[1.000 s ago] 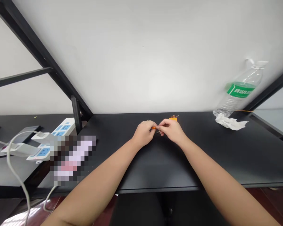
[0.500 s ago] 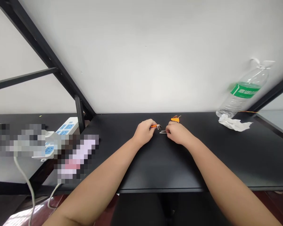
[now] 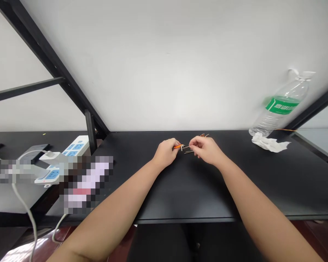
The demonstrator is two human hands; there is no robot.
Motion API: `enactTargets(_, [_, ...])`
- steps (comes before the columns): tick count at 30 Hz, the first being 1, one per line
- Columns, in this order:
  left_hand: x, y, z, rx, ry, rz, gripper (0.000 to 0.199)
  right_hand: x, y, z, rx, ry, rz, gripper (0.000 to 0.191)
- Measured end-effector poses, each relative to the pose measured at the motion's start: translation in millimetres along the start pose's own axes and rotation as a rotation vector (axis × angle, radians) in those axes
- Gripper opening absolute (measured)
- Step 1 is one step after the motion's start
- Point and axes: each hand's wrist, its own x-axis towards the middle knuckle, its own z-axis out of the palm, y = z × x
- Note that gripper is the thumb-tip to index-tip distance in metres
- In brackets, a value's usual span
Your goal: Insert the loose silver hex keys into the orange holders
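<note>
Near the middle of the black table [image 3: 180, 196], my left hand [image 3: 165, 152] is closed on a small orange piece [image 3: 177, 146] whose thin pale and dark wire-like ends point right. My right hand [image 3: 203, 148] is pinched at the tip of a thin strand beside those ends. Below its fingertips, a few thin metallic pieces [image 3: 188, 152] lie on the table. Brownish wire ends [image 3: 204, 135] stick up behind my right hand, which hides what they join.
At the right, a clear bottle with a green label [image 3: 282, 104] leans on the wall beside crumpled white tissue [image 3: 270, 142]. A white power strip [image 3: 78, 145], cables and a blurred pinkish object [image 3: 89, 182] are at the left, near a black metal frame [image 3: 90, 127].
My right hand has moved up slightly and its fingertips now meet a strand near the orange piece in my left hand. The orange block behind my right hand is now covered.
</note>
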Motion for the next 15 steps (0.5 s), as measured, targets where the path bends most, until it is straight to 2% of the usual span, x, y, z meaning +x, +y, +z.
enactTargets(7, [0, 1, 0.4, -0.003, 0.018, 0.003, 0.012, 0, -1, 10, 0.223, 0.121, 0.093, 0.012])
enactTargets(15, [-1, 2, 0.0, -0.013, 0.02, 0.0, 0.012, 2, 0, 19, 0.333, 0.154, 0.141, 0.015])
